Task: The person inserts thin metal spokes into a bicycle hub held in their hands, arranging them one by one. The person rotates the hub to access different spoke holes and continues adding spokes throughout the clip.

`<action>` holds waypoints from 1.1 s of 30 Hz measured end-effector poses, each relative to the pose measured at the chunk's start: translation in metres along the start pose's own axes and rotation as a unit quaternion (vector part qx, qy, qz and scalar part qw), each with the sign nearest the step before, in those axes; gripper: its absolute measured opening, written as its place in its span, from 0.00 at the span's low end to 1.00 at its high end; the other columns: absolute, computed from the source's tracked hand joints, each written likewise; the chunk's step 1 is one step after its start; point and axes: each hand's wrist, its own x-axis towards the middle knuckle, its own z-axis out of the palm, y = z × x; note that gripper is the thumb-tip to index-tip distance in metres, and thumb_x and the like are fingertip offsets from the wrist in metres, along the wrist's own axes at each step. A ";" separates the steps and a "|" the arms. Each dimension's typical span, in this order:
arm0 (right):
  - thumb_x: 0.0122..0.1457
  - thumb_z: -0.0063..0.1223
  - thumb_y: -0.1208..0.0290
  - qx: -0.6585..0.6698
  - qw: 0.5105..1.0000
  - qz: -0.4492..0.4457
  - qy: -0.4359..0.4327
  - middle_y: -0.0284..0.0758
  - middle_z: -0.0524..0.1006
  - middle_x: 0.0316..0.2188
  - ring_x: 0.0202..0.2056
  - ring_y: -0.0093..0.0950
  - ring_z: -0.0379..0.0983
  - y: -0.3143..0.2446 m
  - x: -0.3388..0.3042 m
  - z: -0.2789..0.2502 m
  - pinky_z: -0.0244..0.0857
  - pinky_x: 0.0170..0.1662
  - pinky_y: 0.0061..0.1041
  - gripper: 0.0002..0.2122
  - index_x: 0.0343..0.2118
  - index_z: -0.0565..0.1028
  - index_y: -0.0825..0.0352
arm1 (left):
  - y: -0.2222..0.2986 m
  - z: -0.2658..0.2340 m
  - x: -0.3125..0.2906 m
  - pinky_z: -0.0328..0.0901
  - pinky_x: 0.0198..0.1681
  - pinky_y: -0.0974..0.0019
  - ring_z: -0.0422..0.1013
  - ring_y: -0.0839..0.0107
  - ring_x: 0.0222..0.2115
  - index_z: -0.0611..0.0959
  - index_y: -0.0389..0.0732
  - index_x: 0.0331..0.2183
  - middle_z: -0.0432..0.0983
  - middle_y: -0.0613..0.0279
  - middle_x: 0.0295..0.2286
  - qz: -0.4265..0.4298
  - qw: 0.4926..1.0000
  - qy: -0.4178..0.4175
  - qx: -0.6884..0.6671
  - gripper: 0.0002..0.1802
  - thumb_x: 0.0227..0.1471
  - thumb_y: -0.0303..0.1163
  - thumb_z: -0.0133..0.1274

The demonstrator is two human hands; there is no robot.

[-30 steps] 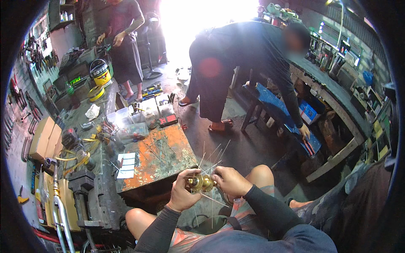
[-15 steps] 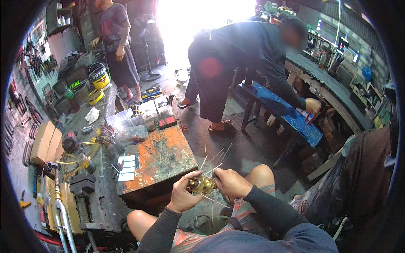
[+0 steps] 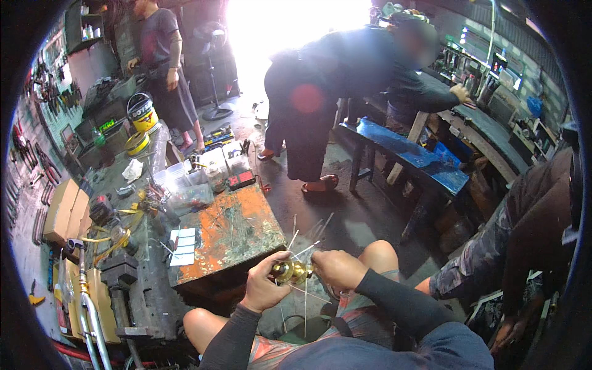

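Above my lap, my left hand (image 3: 265, 285) is wrapped round a shiny gold wheel hub (image 3: 297, 272) with a flange at its middle. Several thin metal spokes (image 3: 306, 311) stick out from the hub in different directions, some upward and some hanging down. My right hand (image 3: 339, 269) is closed at the hub's right side, its fingertips pinched close to the flange. What sits between those fingertips is too small to make out.
Loose spokes (image 3: 231, 219) and a white paper sheet (image 3: 184, 246) lie on the worn orange bench top (image 3: 256, 231). Beyond are plastic containers (image 3: 191, 191). A vise (image 3: 120, 277) stands at left. One co-worker (image 3: 302, 105) bends near a blue bench (image 3: 401, 151); others stand far left and close right.
The bending co-worker's hand has moved from the blue bench up to the long workbench behind it. At right, another person has leaned down. My hands still hold the hub, almost in place.
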 end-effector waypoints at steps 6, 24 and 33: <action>0.65 0.53 0.73 -0.074 0.997 0.032 -0.009 0.53 0.85 0.34 0.35 0.51 0.86 0.066 -0.025 0.032 0.78 0.39 0.51 0.07 0.41 0.78 0.69 | -0.009 -0.053 0.011 0.75 0.58 0.58 0.78 0.65 0.50 0.77 0.36 0.58 0.77 0.57 0.53 0.113 0.962 0.215 -0.122 0.32 0.49 0.19 0.59; 0.70 0.51 0.65 0.143 0.986 -0.039 0.082 0.51 0.83 0.27 0.31 0.45 0.85 0.025 0.180 0.040 0.76 0.40 0.45 0.16 0.33 0.80 0.76 | -0.016 -0.135 -0.021 0.74 0.54 0.61 0.76 0.68 0.48 0.79 0.35 0.51 0.74 0.55 0.47 0.098 0.957 0.145 -0.230 0.29 0.42 0.16 0.54; 0.73 0.56 0.63 0.337 0.900 0.054 0.270 0.43 0.84 0.27 0.29 0.32 0.82 -0.023 0.147 0.041 0.74 0.36 0.35 0.14 0.43 0.84 0.72 | -0.016 -0.100 -0.024 0.73 0.58 0.60 0.78 0.62 0.51 0.81 0.40 0.54 0.76 0.55 0.52 0.018 0.984 0.156 0.083 0.34 0.41 0.19 0.65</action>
